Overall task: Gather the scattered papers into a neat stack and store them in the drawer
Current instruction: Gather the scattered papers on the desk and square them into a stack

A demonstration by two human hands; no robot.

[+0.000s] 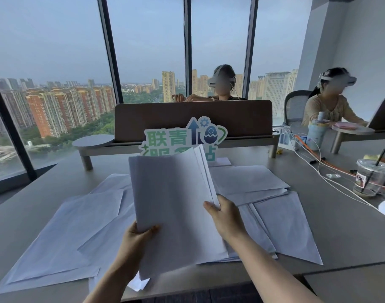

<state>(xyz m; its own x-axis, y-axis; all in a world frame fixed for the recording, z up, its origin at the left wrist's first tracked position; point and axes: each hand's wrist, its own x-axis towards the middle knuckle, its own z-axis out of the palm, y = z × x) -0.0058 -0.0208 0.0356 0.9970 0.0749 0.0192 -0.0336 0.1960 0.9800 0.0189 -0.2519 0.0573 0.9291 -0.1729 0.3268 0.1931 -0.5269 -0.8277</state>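
- The grey table point(331, 235) fills the lower half of the view; its near edge is cut off by the frame, and no drawer shows anywhere.
- Loose white papers point(62, 232) lie scattered flat over the table, overlapping at odd angles; more of them point(281, 224) spread to the right, partly hidden under the raised sheets and the right forearm.
- A brown desk divider point(193, 119) stands on a low shelf at the far side, hiding most of a person point(222, 84) seated behind it; only head and hands clear its top.
- A second person point(327, 106) sits at the right, cut off by a laptop lid at the frame edge.
- A held stack of papers point(174, 206) is lifted off the table in the middle, tilted up; its sheets are white and blank on the visible side, fanned apart unevenly at the top right corner.
- A green-and-blue cut-out sign point(178, 136) stands behind the stack, which covers its lower line of characters.
- The right hand point(226, 217) clamps the stack's right edge, thumb on the front, fingers hidden behind.
- The left hand point(135, 241) grips the stack's lower left edge, thumb pressed on the front sheet.
- A clear plastic cup point(370, 178) with a domed lid and a dark straw stands at the right; whether any drink is inside is hard to tell.
- White and orange cables point(331, 178) trail across the table beside the cup.
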